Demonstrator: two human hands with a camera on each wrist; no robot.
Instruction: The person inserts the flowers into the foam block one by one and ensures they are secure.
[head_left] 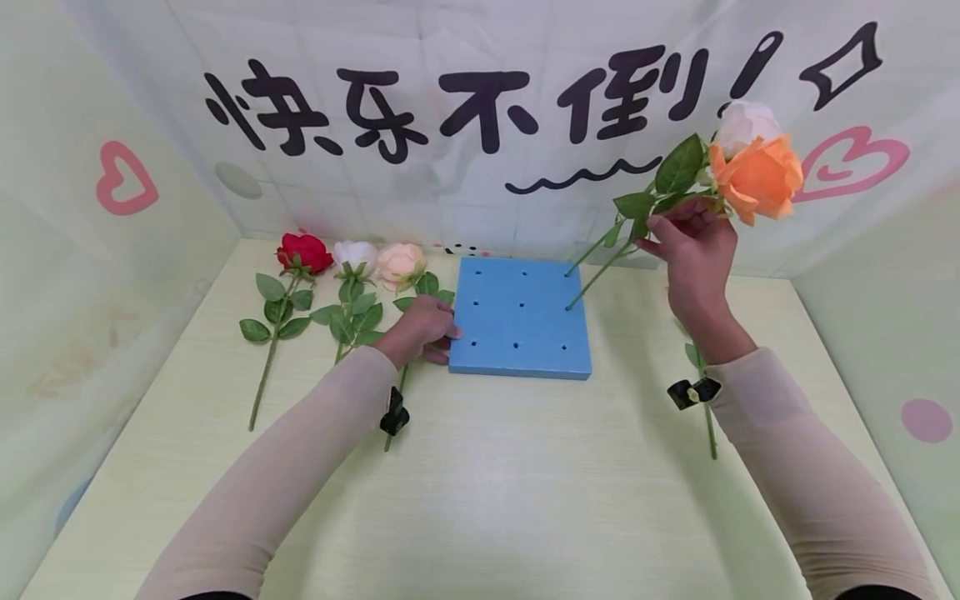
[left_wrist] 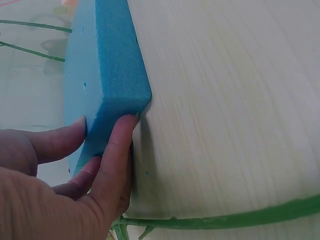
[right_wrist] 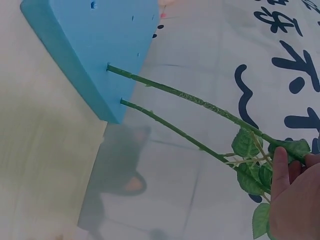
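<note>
A blue foam board (head_left: 498, 325) with rows of small holes lies on the table. At its left edge my left hand (head_left: 423, 325) grips the side, thumb (left_wrist: 67, 140) on the top face and fingers along the side face. My right hand (head_left: 697, 258) pinches the leafy stem of an orange rose (head_left: 759, 179) high up. That stem slants down into a hole on the board's right side. Behind it a white rose (head_left: 745, 125) leans the same way, its stem in the back right hole. Both stems (right_wrist: 175, 92) show entering the board in the right wrist view.
Left of the board lie a red rose (head_left: 306, 252), another white rose (head_left: 354, 257) and a pale peach rose (head_left: 400, 265), the last partly under my left hand. Another green stem (head_left: 711, 433) lies beneath my right forearm. A printed cloth wall (head_left: 420, 192) stands behind the table.
</note>
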